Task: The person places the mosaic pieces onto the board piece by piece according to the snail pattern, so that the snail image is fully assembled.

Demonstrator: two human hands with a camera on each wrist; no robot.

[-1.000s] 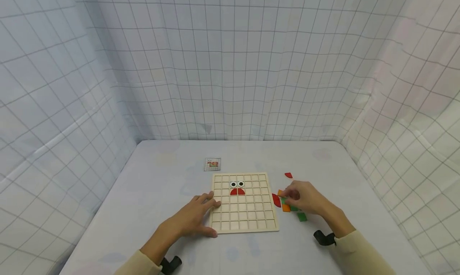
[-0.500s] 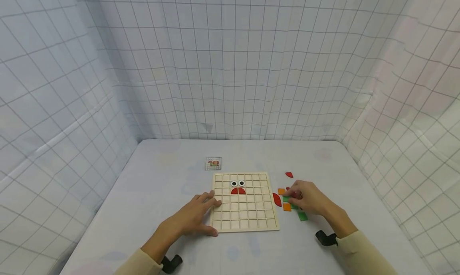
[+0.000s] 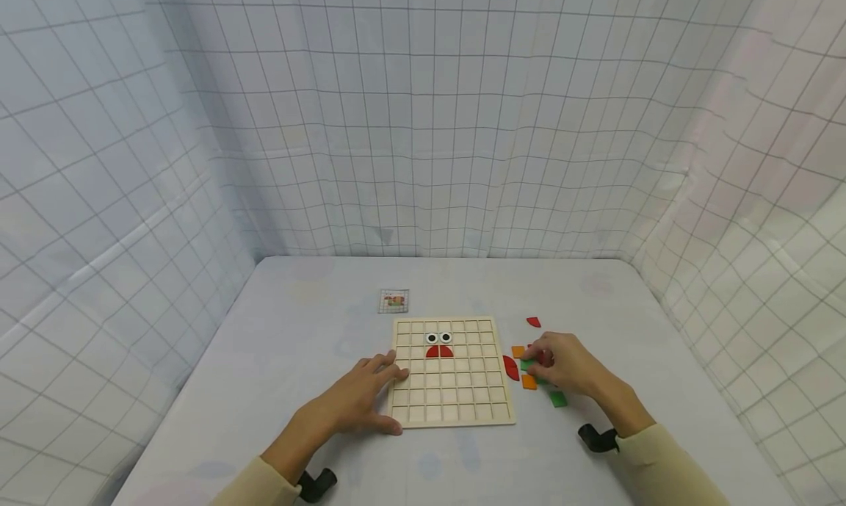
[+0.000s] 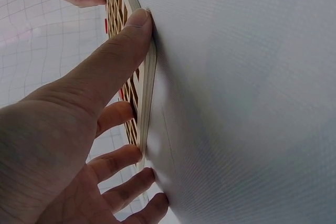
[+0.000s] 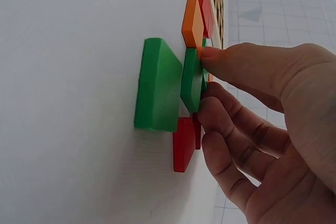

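My left hand (image 3: 360,396) rests at the left side of a wooden grid board (image 3: 456,412), fingers spread, with its thumb on the near left corner in the left wrist view. On the board sit two eye tiles (image 3: 439,338) above two red quarter-round tiles (image 3: 439,352). Right of the board, my right hand (image 3: 565,363) is over a cluster of loose tiles, its thumb and index finger pinching a green square tile (image 3: 527,365). Orange tiles (image 3: 529,382) and red tiles (image 3: 511,368) lie beside it. In the right wrist view, another green tile (image 5: 157,85) lies nearest the camera.
A small picture card (image 3: 393,301) with a coloured figure on a grid lies behind the board. One red tile (image 3: 534,322) lies apart at the back right. White grid-patterned curtains (image 3: 423,161) enclose the table (image 3: 317,293) at the back and sides.
My right hand's fingertips have shifted slightly from the back orange tile to the green tile, leaving that orange tile more visible. My left hand stays at the board.
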